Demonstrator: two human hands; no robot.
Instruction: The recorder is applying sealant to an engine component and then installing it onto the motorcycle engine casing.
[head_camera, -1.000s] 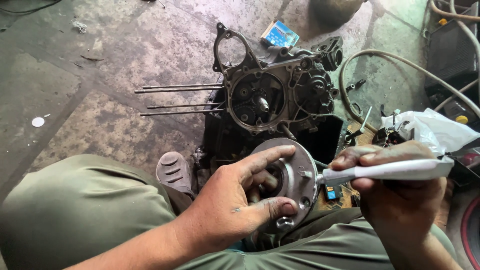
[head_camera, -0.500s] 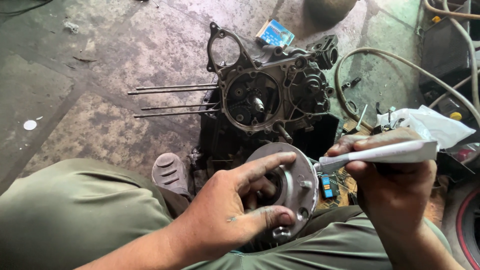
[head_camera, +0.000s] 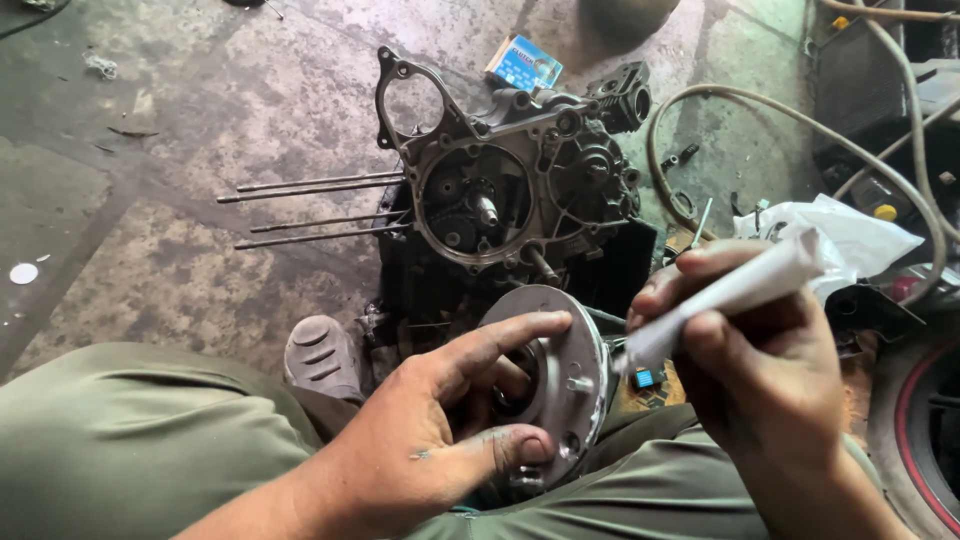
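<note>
Low in the frame's centre, left hand (head_camera: 440, 440) cupped around a round metal cover (head_camera: 560, 375), forefinger stretched over its top edge, thumb pressed on its lower rim. Right of it, right hand (head_camera: 760, 370) closed on a white tube (head_camera: 735, 290), nozzle touching the cover's edge. Above, dark engine case (head_camera: 510, 190) on concrete floor (head_camera: 150, 250), long studs (head_camera: 310, 185) jutting left. Upper right, hose (head_camera: 800, 110); blue box (head_camera: 523, 63) at top.

The engine case (head_camera: 510, 190) with its long studs (head_camera: 310, 185) blocks the front. The bare floor (head_camera: 150, 270) lies open to the left. A hose (head_camera: 800, 120) and a white bag (head_camera: 850, 235) crowd the right.
</note>
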